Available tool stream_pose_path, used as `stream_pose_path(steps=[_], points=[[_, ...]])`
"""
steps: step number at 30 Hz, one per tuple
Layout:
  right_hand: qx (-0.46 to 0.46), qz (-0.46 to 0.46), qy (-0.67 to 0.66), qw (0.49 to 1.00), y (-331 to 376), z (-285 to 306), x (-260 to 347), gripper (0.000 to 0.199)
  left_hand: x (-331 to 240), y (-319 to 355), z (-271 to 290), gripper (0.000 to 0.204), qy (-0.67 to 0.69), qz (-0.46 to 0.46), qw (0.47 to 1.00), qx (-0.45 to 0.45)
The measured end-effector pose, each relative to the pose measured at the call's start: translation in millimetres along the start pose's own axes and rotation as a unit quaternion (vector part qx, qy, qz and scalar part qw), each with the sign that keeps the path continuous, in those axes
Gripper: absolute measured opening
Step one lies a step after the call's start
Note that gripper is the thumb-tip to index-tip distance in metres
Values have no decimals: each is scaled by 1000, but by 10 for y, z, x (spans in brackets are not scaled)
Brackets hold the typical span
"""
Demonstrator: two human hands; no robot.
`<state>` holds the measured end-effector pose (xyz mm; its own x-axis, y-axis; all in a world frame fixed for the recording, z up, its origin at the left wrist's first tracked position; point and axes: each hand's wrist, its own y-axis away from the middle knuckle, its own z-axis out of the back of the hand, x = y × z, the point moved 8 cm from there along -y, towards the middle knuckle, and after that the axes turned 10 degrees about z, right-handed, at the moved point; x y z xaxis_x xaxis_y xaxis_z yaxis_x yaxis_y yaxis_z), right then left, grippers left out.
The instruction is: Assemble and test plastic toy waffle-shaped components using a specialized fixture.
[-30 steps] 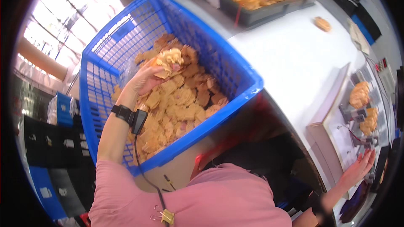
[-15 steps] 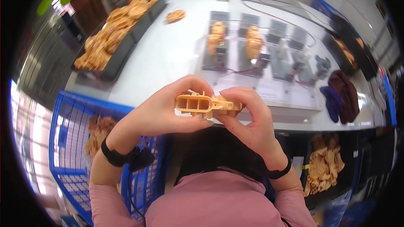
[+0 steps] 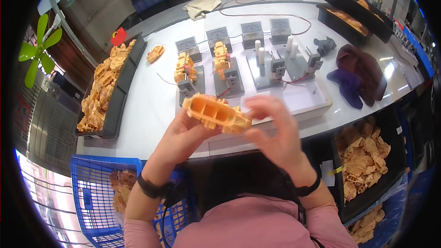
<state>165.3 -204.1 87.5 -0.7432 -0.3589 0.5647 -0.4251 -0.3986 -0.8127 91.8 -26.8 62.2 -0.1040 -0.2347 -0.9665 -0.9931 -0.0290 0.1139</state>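
Orange plastic fills the grip: a ribbed, boxy part (image 3: 217, 113) is held up in front of the person, above the near edge of the white table (image 3: 147, 110). The left hand (image 3: 183, 134) closes around its left end from below, thumb and fingers clamped on it. The right hand (image 3: 272, 131) touches the part's right end with its fingertips, the other fingers loosely curled and spread, so its hold is light at best. Both wrists wear dark bands, and pink sleeves rise from the near edge. Just beyond the part, on the table, a pale base plate (image 3: 294, 98) carries a row of grey fixtures (image 3: 228, 79); the two left ones bear orange parts, the two right ones show white pegs (image 3: 260, 55). Behind them stand four small grey meters (image 3: 251, 31), wired with red and black leads. Left on the table, a long black tray (image 3: 120, 96) is heaped with more orange parts, and one loose part (image 3: 155, 53) lies near its far end. Right of the fixtures lies a dark maroon and purple cloth (image 3: 358, 76). Near left, below the table, a blue basket (image 3: 98, 193) holds orange parts; near right, a black bin (image 3: 395, 156) holds another pile.
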Motion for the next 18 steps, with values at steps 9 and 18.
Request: stream_pose_path(steps=[9, 18], points=[[-115, -99, 217, 964, -80, 660, -706, 33, -154, -110, 30, 54, 253, 68, 964, 50], [-104, -69, 157, 980, -49, 681, -781, 33, -610, -478, -33, 49, 151, 110, 982, -35]])
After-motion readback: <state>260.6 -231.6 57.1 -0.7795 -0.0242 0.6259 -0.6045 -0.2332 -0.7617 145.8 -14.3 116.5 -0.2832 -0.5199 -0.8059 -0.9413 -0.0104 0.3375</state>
